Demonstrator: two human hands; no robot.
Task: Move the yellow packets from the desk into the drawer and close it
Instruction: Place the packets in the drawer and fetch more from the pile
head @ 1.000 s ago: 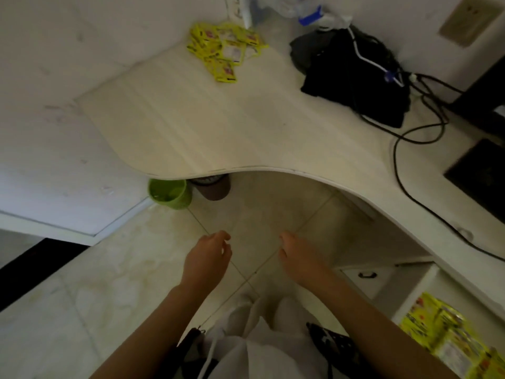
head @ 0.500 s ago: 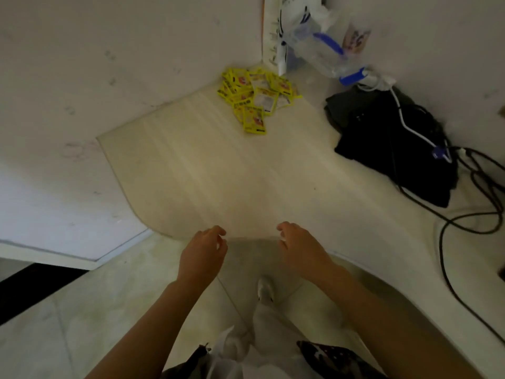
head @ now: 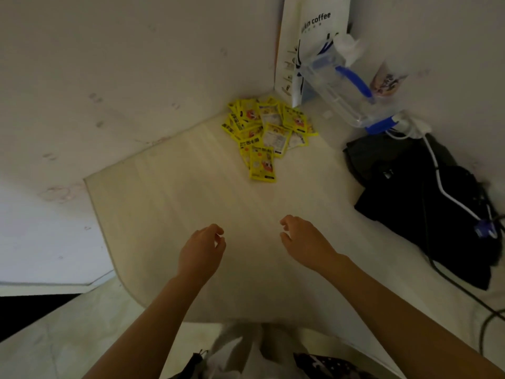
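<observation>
While the yellow packets [head: 262, 135] lie in a loose heap at the far corner of the desk [head: 169, 203], just beside a white coffee bag [head: 306, 42], the left hand [head: 200, 251] and right hand [head: 306, 242] hover over the near desktop (fingers loosely curled, holding nothing), well apart from the heap. A black bag [head: 420, 203] lies to the right.

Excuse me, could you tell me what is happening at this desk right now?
A person is reaching both bare hands over the desk toward a pile of yellow packets in the far corner. The left hand and right hand are empty, fingers loosely curled, short of the pile. No packet is held yet. A black bag with cables lies to the right. The drawer is not in view.
</observation>
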